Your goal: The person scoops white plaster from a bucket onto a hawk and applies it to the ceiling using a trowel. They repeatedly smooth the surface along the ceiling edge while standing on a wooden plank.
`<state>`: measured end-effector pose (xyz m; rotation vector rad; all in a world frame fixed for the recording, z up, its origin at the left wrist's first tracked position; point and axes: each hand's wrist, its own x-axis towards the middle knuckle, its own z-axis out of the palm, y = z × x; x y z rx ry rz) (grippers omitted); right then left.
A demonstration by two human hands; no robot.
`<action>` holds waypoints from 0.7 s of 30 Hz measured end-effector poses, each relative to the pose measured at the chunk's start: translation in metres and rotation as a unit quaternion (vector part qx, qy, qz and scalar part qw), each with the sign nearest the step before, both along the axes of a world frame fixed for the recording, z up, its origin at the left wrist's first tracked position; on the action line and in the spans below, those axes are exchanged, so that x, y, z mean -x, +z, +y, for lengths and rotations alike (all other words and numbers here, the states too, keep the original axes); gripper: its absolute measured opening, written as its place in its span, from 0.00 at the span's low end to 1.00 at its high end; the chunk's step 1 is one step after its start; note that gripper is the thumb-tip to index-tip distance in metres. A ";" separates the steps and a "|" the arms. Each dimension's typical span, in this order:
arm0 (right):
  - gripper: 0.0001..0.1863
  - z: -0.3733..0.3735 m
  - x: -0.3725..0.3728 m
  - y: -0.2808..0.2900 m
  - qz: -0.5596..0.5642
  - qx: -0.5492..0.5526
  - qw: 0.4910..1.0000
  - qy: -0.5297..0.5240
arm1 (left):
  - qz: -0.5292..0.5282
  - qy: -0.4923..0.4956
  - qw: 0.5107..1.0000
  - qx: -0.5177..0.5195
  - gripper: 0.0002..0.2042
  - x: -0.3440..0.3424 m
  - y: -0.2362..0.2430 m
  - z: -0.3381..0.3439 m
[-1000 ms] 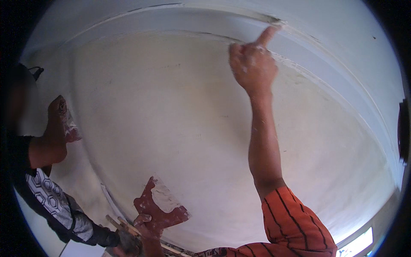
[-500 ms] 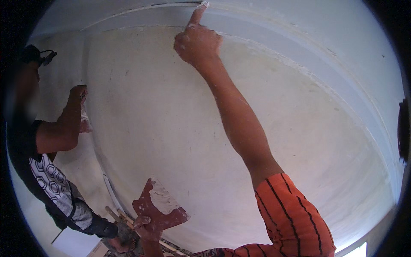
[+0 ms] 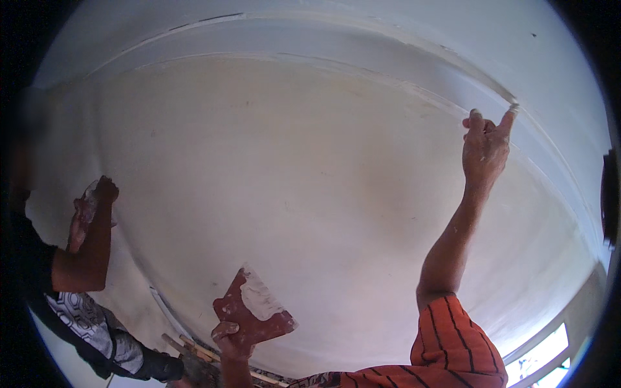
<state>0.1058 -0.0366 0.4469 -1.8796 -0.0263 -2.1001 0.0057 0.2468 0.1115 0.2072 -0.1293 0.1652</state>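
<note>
My left hand [image 3: 231,341], low in the view, grips a reddish-brown putty spreader [image 3: 240,315]. A thick smear of white putty [image 3: 264,299] covers part of the spreader's blade. My right arm, in an orange striped sleeve, reaches up to the right. The index finger of my right hand [image 3: 486,152] is stretched out, its white-coated tip at the seam where the pale cornice [image 3: 323,45] meets the ceiling. Another whitened fingertip stands apart beside it, while the remaining fingers look bent. No tool shows in that hand.
At the left a co-worker in a dark top, whose hand [image 3: 107,189] is raised, has a putty-smeared spreader. The cream wall [image 3: 310,194] fills the middle. Wooden poles [image 3: 200,349] lie low at the left. A bright window opening [image 3: 543,346] shows at lower right.
My right hand has moved far to the right along the cornice seam. My left hand and the spreader sit slightly further right. The co-worker's hands are lower in view.
</note>
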 end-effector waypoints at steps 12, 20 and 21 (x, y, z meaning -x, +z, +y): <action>0.22 0.244 -0.088 0.028 -0.025 0.182 0.919 0.350 | 0.058 0.040 0.996 0.060 0.23 0.002 -0.018 -0.017; 0.28 0.325 -0.088 0.003 0.168 0.142 0.851 0.476 | 0.074 0.088 0.993 0.010 0.37 0.003 -0.058 -0.020; 0.28 0.322 -0.092 -0.007 0.153 0.153 0.860 0.463 | 0.056 0.080 0.995 0.018 0.36 0.000 -0.065 -0.019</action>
